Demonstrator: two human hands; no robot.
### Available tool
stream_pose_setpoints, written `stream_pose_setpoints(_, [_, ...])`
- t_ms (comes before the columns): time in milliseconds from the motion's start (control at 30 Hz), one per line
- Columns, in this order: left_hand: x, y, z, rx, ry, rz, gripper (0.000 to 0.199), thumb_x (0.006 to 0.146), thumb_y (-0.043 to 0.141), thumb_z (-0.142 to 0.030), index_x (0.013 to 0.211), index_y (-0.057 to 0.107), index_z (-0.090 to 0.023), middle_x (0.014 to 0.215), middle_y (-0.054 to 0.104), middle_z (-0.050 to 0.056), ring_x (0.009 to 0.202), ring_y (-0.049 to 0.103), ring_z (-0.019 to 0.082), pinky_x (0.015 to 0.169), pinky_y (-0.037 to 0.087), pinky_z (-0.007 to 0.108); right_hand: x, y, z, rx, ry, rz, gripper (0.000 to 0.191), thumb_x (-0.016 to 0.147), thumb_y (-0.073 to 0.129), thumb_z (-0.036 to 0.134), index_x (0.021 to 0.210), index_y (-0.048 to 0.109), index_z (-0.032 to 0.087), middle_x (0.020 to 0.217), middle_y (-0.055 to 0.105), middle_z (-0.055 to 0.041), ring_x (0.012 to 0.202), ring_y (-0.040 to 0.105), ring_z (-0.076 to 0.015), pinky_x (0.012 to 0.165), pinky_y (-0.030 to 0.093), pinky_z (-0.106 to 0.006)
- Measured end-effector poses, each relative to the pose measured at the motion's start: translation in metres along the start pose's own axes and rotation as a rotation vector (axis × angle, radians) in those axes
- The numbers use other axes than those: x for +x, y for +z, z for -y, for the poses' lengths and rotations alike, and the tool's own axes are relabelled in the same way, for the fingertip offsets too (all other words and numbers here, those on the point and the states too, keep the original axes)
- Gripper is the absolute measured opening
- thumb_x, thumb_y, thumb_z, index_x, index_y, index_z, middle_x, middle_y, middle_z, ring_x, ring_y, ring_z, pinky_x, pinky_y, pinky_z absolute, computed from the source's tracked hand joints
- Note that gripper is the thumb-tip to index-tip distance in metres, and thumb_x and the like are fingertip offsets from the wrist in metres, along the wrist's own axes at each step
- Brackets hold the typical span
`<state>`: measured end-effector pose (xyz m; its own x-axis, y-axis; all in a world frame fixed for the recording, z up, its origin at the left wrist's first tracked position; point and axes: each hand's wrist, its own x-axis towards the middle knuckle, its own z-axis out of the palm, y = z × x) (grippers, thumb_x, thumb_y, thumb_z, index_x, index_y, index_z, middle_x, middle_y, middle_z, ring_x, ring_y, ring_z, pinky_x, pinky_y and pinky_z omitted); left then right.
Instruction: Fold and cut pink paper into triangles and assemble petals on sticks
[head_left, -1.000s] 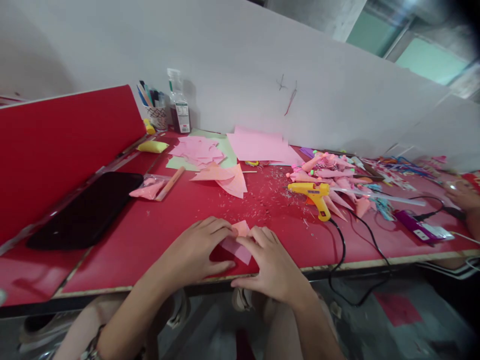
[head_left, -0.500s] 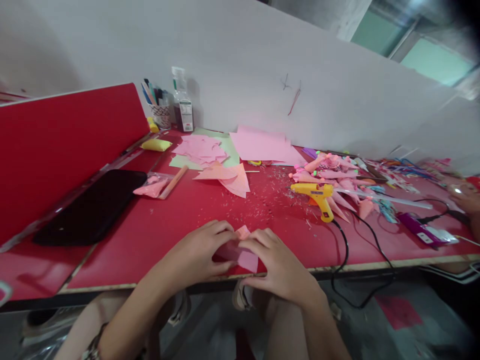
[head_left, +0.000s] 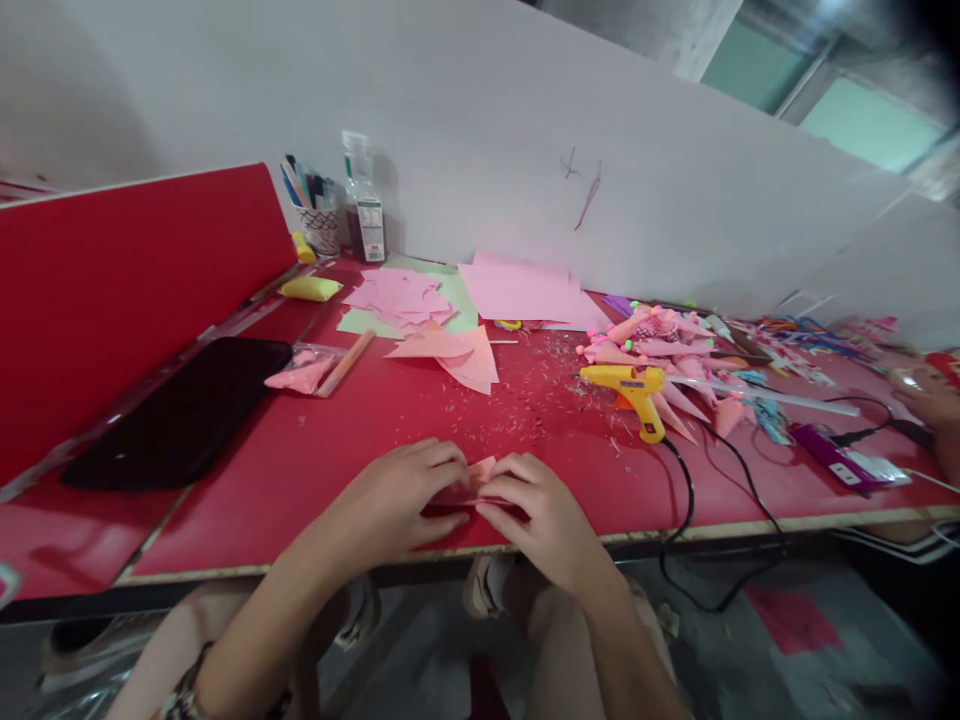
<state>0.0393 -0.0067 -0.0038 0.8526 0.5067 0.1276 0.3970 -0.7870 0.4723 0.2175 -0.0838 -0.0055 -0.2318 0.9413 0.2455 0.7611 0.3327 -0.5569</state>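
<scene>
Near the table's front edge, my left hand (head_left: 409,495) and my right hand (head_left: 534,505) face each other, both closed on a small pink paper (head_left: 480,480). Its lower edge runs level between my thumbs, and much of it is hidden by my fingers. Behind my hands lie cut pink-orange paper pieces (head_left: 472,365). A yellow glue gun (head_left: 630,385) rests on its side to the right, beside a heap of pink paper cones (head_left: 667,335).
Pink sheets (head_left: 525,290) and scraps lie by the wall. At left are a black phone (head_left: 184,415), a pen cup (head_left: 321,230) and a bottle (head_left: 367,215). A black cord (head_left: 691,500) hangs over the edge. Another person's hand (head_left: 926,395) is at far right.
The paper's lower part, which stretched down toward the table edge, now shows only as a narrow strip between my hands. My right thumb has moved up and inward to the paper.
</scene>
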Motion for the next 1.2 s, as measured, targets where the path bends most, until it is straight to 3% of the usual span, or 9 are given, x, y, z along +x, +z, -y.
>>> stream_pose_setpoints(233, [0.0,0.0,0.008,0.043,-0.022,-0.023,0.019,0.086,0.046,-0.027,0.081,0.062,-0.018,0.081,0.058,0.002,0.072,0.053,0.012,0.064,0.04,0.022,0.0,-0.002,-0.003,-0.108,0.066,-0.022,0.016,0.086,0.043,0.019,0.078,0.057,0.018,0.084,0.055,-0.0035,0.082,0.05,-0.015,0.074,0.039,-0.028])
stream_pose_setpoints(500, [-0.002,-0.004,0.005,0.106,-0.002,-0.001,0.02,0.086,0.046,-0.029,0.083,0.064,-0.019,0.077,0.059,0.001,0.069,0.055,0.013,0.061,0.039,0.021,0.001,0.002,0.0,0.004,0.033,-0.075,0.011,0.084,0.051,0.026,0.081,0.06,0.02,0.089,0.053,-0.0025,0.086,0.049,-0.0138,0.078,0.039,-0.026])
stream_pose_setpoints(700, [-0.001,0.0,0.007,0.127,-0.044,-0.027,0.023,0.087,0.044,-0.032,0.077,0.059,-0.017,0.074,0.057,0.001,0.066,0.053,0.012,0.058,0.037,0.021,0.004,0.009,-0.001,-0.119,0.124,-0.131,0.02,0.084,0.048,0.027,0.068,0.052,0.018,0.075,0.052,-0.0016,0.075,0.048,-0.0146,0.068,0.039,-0.026])
stream_pose_setpoints(867, [-0.006,0.001,0.01,0.158,-0.088,-0.069,0.031,0.087,0.04,-0.041,0.071,0.052,-0.017,0.066,0.053,0.0,0.059,0.048,0.011,0.053,0.033,0.022,0.006,0.013,0.0,-0.249,0.15,-0.171,0.022,0.083,0.047,0.025,0.063,0.047,0.019,0.072,0.05,-0.0017,0.07,0.046,-0.0144,0.064,0.038,-0.026])
stream_pose_setpoints(1200, [-0.011,0.004,0.017,0.166,-0.11,-0.119,0.03,0.085,0.044,-0.039,0.065,0.047,-0.017,0.066,0.046,-0.001,0.058,0.043,0.011,0.054,0.031,0.023,0.007,0.016,-0.001,-0.318,0.159,-0.161,0.021,0.082,0.047,0.024,0.062,0.045,0.019,0.072,0.05,-0.0019,0.069,0.045,-0.0149,0.063,0.036,-0.026])
